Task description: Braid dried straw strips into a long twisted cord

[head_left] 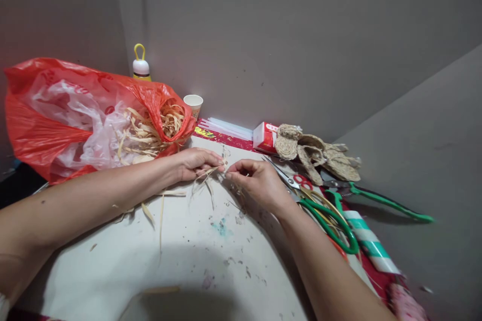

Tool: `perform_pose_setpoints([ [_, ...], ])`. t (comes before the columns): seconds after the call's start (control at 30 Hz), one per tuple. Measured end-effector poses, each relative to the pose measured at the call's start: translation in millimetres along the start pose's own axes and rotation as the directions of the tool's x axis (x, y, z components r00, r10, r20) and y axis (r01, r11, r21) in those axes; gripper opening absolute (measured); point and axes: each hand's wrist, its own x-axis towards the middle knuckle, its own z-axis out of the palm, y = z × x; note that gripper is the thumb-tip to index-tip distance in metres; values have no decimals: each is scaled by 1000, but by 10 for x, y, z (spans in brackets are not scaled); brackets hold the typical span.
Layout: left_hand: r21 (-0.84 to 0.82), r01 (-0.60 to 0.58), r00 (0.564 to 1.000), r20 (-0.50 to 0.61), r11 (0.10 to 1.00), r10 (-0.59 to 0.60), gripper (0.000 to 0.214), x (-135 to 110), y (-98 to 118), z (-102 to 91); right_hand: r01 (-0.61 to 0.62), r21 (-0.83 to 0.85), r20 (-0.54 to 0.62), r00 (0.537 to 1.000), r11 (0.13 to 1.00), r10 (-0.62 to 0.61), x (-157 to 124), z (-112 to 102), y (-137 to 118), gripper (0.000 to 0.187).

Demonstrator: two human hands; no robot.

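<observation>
My left hand [198, 163] is closed around several thin strips of dried straw-like fibre [205, 176], whose loose ends hang below the fingers. Facing it, my right hand [254, 178] pinches with thumb and forefinger close to the left fingertips, where the strips come together. What exactly sits between the right fingertips is too small to make out. Loose pale strips [161, 220] lie on the white board [181, 271] under my left forearm. Beside the right wrist are green-handled scissors [331, 225].
A red plastic bag [45, 105] with dried strips spilling out fills the left. Behind stand a bottle [141, 66] and a paper cup [193, 104]. To the right are a red-white box [264, 137], woven straw pieces [320, 153], green-handled pliers [391, 201] and a striped roll [371, 241].
</observation>
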Motion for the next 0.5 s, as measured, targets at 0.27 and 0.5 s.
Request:
perform_pose_setpoints([
  [0.27,-15,5,998,64,1000,-4,10,6,25,1,35,-7,-73,997,999,-36,24,49,86,17],
  [0.5,-33,40,998,59,999,-38,10,-5,43,-2,56,-1,-128,990,998,-55,31,102,85,18],
])
